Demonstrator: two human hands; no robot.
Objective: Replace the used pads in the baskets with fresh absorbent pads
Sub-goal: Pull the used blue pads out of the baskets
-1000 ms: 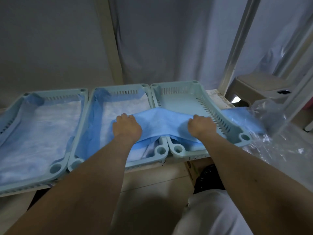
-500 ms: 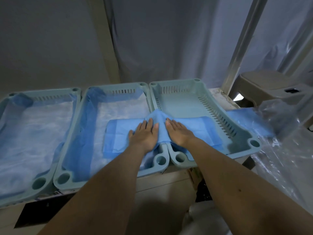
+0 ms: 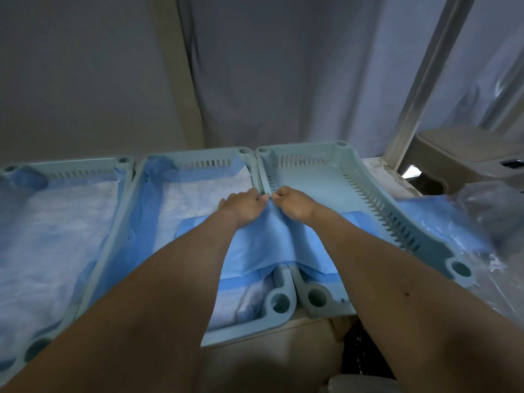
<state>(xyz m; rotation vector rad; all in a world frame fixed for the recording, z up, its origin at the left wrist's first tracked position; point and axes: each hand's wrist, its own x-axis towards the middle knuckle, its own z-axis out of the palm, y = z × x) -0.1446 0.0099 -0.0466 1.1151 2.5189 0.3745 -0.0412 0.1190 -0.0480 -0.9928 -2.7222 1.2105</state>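
Three pale green baskets stand in a row. The left basket (image 3: 124,165) and the middle basket (image 3: 243,157) are each lined with a blue and white pad. The right basket (image 3: 365,177) has a bare floor at the back. A folded blue pad (image 3: 269,239) lies draped over the rims where the middle and right baskets meet. My left hand (image 3: 243,205) and my right hand (image 3: 295,202) pinch its far edge close together above those rims.
A stack of blue pads (image 3: 442,222) in clear plastic wrapping (image 3: 487,211) lies to the right of the baskets. A beige stool (image 3: 465,148) stands behind it. A grey curtain hangs behind the baskets.
My hands lay flat on the pad's middle half a second ago. They have slid forward and now pinch its far edge, with fingers curled. The view has moved closer.
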